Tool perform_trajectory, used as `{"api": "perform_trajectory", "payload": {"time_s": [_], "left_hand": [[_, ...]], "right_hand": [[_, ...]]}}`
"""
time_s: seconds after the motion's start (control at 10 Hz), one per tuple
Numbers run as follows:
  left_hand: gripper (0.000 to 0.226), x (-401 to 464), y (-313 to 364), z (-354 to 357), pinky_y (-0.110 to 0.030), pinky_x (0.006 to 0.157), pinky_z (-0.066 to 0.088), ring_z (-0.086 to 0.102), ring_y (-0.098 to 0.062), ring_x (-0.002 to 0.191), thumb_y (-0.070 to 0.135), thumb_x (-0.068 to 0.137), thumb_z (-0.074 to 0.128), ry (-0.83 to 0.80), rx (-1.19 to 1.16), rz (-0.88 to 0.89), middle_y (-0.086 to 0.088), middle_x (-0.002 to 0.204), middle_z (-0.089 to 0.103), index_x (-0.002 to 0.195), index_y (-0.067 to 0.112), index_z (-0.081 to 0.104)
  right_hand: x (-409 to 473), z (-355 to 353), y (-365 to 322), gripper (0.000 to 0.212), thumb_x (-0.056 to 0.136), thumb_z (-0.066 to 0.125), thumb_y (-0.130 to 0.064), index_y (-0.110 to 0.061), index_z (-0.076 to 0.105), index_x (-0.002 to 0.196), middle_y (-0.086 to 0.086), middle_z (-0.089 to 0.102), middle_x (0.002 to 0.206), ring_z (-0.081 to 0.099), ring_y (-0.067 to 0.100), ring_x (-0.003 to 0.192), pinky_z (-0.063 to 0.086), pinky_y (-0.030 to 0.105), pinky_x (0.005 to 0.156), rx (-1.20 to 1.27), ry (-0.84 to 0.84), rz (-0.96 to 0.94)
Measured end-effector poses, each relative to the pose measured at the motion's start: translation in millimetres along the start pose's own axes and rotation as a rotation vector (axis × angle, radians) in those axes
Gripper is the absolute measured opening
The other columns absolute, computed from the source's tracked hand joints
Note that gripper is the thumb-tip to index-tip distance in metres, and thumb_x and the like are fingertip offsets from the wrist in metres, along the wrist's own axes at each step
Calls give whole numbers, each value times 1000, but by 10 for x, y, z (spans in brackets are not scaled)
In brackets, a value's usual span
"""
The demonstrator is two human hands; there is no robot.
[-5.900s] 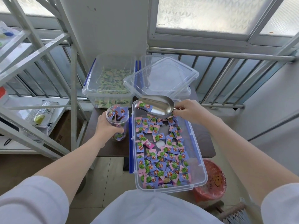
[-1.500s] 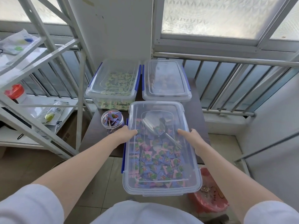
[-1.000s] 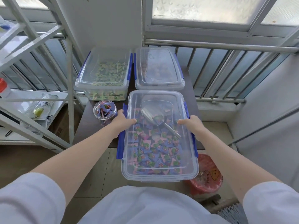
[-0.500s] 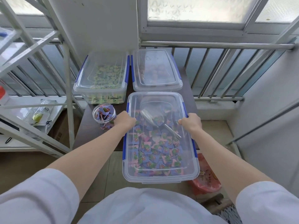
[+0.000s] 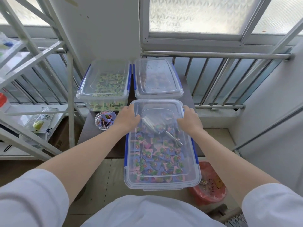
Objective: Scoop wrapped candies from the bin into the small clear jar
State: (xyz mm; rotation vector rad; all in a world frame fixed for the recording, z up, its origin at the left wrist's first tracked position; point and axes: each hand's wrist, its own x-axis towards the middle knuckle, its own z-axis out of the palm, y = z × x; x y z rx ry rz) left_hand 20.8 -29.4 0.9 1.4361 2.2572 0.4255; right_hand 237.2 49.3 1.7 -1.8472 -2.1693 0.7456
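Observation:
The candy bin (image 5: pixel 162 185) is a clear box with blue side latches, and its clear lid is on. It holds several pink-and-purple wrapped candies (image 5: pixel 155 158). A metal scoop (image 5: pixel 155 126) lies inside under the lid. My left hand (image 5: pixel 127 118) rests flat on the lid's far left corner. My right hand (image 5: pixel 188 119) rests flat on the far right corner. Neither hand holds anything. The small clear jar (image 5: pixel 105 120) stands on the dark table (image 5: pixel 89 135) just left of my left hand, with candies in it and no lid on.
Two lidded clear bins stand behind, one with green candies (image 5: pixel 105 84) and one with brown sweets (image 5: pixel 157 79). A white metal rack (image 5: pixel 69 99) rises at the left. A red basket (image 5: pixel 208 185) sits on the floor at the right. A steel railing runs behind.
The lid now covers the candy bin with the scoop inside, and the jar stands on the table. Both hands slid from the bin's mid sides up to the lid's far corners.

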Motion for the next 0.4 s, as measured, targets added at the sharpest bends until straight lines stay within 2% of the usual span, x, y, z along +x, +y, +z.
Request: {"api": "perform_trajectory", "payload": {"time_s": [0.2, 0.3, 0.4], "left_hand": [[60, 33, 32, -239, -46, 107, 36, 38, -33, 136, 32, 96, 44, 28, 81, 68, -15, 151, 35, 149, 10, 26], [57, 5, 99, -516, -42, 109, 35, 39, -28, 137, 34, 96, 46, 86, -5, 140, -10, 152, 38, 148, 12, 33], [34, -247, 212, -984, -27, 89, 47, 62, -13, 105, 26, 96, 50, 189, -274, 222, -2, 126, 64, 129, 18, 57]], "right_hand": [[-83, -241, -178, 63, 90, 52, -20, -17, 30, 149, 8, 38, 149, 39, 30, 133, 40, 48, 105, -73, -9, -152], [-160, -502, -255, 62, 89, 55, -23, -20, 34, 147, 4, 40, 148, 41, 28, 131, 40, 46, 106, -78, 26, -262], [-328, -917, -274, 44, 89, 59, -26, -24, 54, 133, 1, 57, 133, 56, 17, 114, 50, 37, 94, 48, 104, -317]]}}
